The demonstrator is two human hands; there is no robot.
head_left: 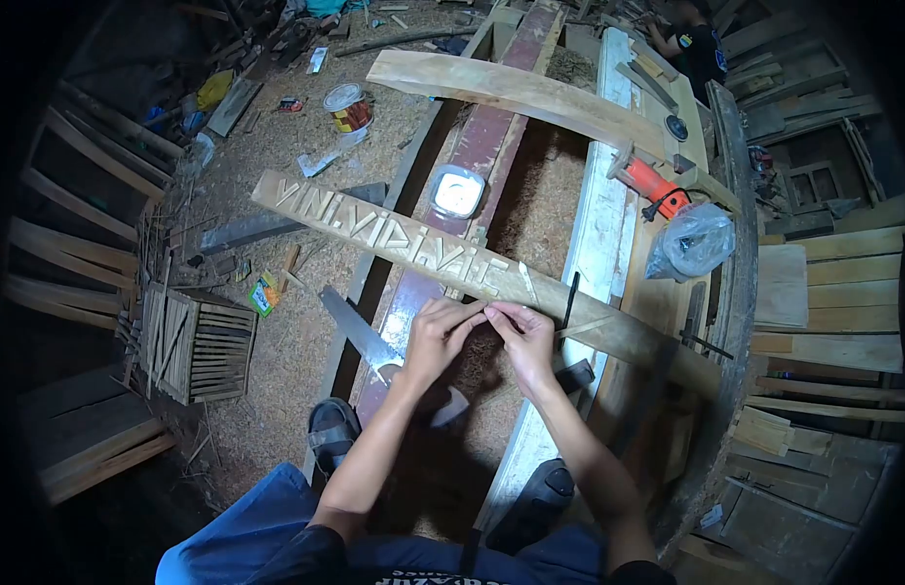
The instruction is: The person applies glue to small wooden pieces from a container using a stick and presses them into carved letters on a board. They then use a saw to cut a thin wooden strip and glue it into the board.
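Observation:
A long wooden plank [394,245] lies slanted across the bench, with raised wooden letters [389,232] along its left and middle part. Just in front of its near edge, my left hand [436,336] and my right hand [526,341] meet at the fingertips, both pinched closed. What they hold between them is too small to make out. A loose thin wood strip [526,281] rests on the plank past the last letter, and another strip [587,328] lies further right. A handsaw [363,330] lies left of my left hand. Beyond the plank stands a tub of white stuff [458,191].
A curved board [511,88] spans the bench's far end. On the right are a red power tool [652,183] and a plastic bag [693,241]. A paint can [348,107] and slatted crate [201,343] stand on the shavings-covered floor. Another person [694,47] is at the upper right.

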